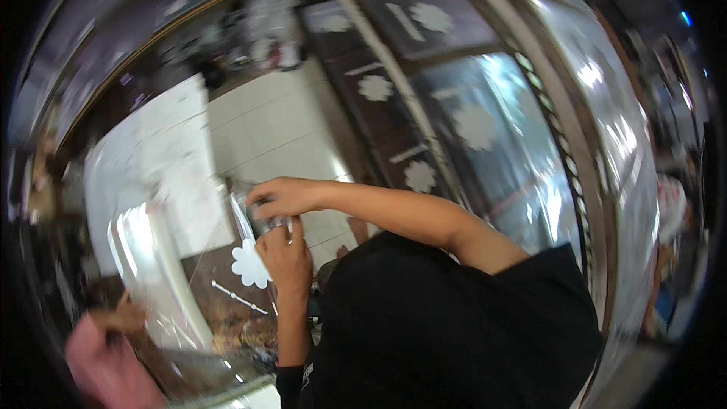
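The clear plastic sleeve [246, 216] sits between both hands near the middle of the head view, held up in front of the person's dark shirt [447, 326] and above a brown patterned panel [235, 310]. The right hand [284, 195] reaches across from the right on a bare forearm, its fingers [257, 195] clenched on the sleeve's upper edge. The left hand [284, 257] comes up from below, just beneath the right hand and touching it, its fingers [291, 231] curled around something small and pale at the sleeve's lower part; blur hides what that thing is. A white flower-shaped cutout [250, 263] lies just left of the left hand, close against its wrist side, and whether it is inside the sleeve or on the panel behind cannot be told. A thin white strip [236, 297] lies slanted on the brown panel below the cutout. Behind the hands a white tiled floor [280, 125] runs up the frame, with large pale sheets [163, 159] leaning at its left. To the right, dark glass-fronted panels [424, 23] bear more white flower shapes [375, 88] and short white bars, and a glossy one [492, 129] reflects bright light. At the lower left edge another person's hand [125, 316] and pink sleeve [106, 371] show, well apart from the two working hands.
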`<state>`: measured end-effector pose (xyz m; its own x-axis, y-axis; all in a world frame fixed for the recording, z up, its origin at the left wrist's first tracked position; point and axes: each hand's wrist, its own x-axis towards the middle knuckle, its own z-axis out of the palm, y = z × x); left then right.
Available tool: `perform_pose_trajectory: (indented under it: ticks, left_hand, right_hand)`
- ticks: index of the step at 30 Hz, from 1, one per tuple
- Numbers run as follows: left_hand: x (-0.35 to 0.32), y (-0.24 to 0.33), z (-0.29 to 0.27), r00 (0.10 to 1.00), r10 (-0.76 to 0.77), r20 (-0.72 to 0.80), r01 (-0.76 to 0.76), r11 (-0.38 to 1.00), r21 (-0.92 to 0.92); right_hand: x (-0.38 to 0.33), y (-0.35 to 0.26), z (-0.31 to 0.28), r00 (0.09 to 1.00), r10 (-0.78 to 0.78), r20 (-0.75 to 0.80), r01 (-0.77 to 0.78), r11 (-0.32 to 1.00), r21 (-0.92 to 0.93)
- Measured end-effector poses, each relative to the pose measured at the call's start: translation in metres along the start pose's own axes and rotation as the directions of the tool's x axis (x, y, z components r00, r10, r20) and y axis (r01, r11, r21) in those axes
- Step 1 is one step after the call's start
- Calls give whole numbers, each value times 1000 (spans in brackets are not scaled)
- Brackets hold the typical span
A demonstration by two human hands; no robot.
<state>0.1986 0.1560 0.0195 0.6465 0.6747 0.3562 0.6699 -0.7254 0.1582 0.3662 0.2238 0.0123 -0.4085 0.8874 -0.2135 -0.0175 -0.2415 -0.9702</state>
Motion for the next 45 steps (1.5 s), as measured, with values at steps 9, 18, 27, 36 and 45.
perform_pose_trajectory:
  ticks: [9,18,27,36,45]
  left_hand:
    - [18,54,-15,983,174,-53,-181,904,-386]
    - [-14,0,34,988,-34,152,81,944,-318]
    - [-55,-21,83,904,-133,407,269,916,-297]
    - [-70,-6,108,844,-89,529,324,871,-370]
    - [-90,-18,116,812,-124,570,369,866,-338]
  right_hand:
    - [-131,-40,-103,884,-139,-446,-3,953,-304]
    - [-424,-5,-225,284,-145,-948,-329,914,-239]
    - [-616,121,-244,-176,-3,-984,446,891,-82]
    - [-628,157,-252,-429,106,-897,216,976,12]
    - [-632,184,-268,-518,114,-848,40,993,109]
